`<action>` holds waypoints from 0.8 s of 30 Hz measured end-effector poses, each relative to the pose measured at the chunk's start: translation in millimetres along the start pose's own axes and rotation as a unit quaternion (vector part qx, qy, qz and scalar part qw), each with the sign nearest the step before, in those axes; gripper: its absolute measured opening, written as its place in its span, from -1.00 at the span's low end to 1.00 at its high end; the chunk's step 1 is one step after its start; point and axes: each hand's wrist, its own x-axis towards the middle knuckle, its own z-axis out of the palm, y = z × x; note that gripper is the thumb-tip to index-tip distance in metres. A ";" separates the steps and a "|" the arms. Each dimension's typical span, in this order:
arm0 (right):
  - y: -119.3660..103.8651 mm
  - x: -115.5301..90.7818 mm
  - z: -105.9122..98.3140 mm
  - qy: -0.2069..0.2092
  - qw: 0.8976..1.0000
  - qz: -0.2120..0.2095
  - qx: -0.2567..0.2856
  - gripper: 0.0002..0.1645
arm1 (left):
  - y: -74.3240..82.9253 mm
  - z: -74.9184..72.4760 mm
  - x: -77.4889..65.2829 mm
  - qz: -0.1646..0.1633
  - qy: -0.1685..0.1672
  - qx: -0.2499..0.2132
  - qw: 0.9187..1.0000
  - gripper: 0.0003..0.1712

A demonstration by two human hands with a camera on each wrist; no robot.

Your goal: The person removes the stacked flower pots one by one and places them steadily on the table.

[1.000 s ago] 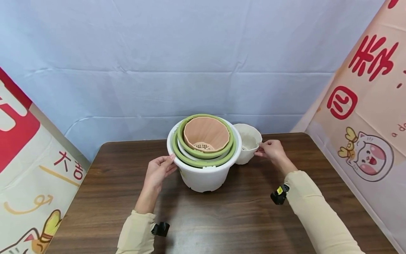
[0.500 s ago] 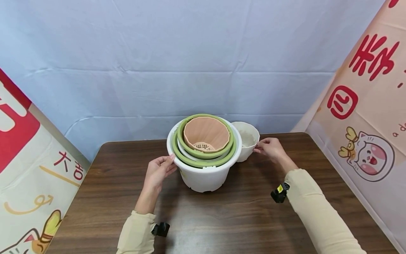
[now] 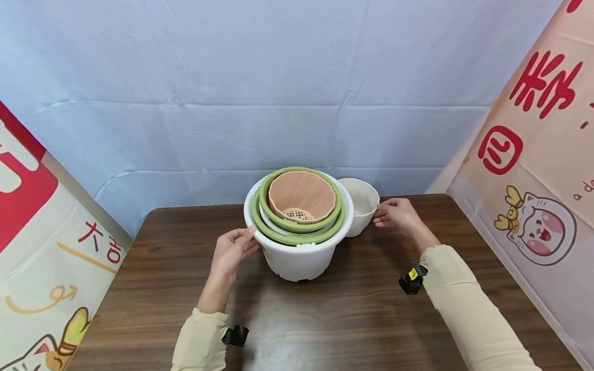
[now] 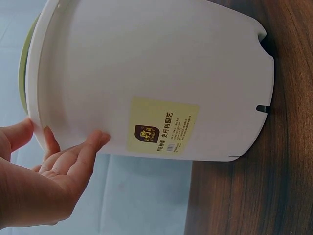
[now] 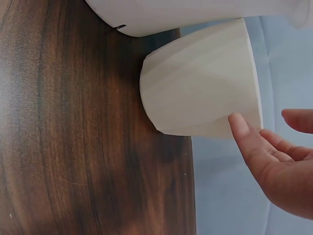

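Note:
A large white flowerpot [image 3: 299, 262] stands upright on the table, with green pots [image 3: 294, 239] and a peach-coloured pot [image 3: 303, 190] nested inside it. My left hand [image 3: 229, 251] pinches its rim at the left, thumb on top and fingers underneath. The left wrist view shows a yellow label [image 4: 164, 126] on this pot's side. Close behind it at the right stands a small cream flowerpot [image 3: 358, 221]. At that pot's right edge is my right hand [image 3: 399, 214], one fingertip against its side and the thumb [image 5: 298, 120] spread away from the rim.
The dark wooden table [image 3: 297, 324] ends at a pale blue cloth backdrop [image 3: 260, 103] just behind the pots. Printed cloths hang at both sides, the right one [image 3: 533, 206] showing red characters and a cat drawing.
The small cream pot has shifted slightly left, up to the large white one, with the right hand. That hand has since loosened its grip on the rim. The left hand has stayed put.

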 end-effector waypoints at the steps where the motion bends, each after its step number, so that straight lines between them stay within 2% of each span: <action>1: -1.7 -0.8 -0.5 0.000 1.000 0.000 0.000 -0.55 | -0.1 0.0 0.1 0.000 0.001 0.000 1.000 -0.66; 12: -14.3 -1.3 -5.5 -0.018 1.000 -0.008 0.003 -0.59 | -2.0 0.6 2.8 -0.003 0.005 -0.007 1.000 -0.71; 18: -22.6 -1.9 -6.1 -0.032 0.999 -0.016 -0.003 -0.56 | -1.2 0.1 0.7 -0.002 0.003 -0.003 1.000 -0.68; 24: -35.7 -4.3 -1.3 -0.040 0.998 -0.038 -0.014 -0.66 | -0.9 0.2 0.5 0.000 0.000 -0.001 1.000 -0.67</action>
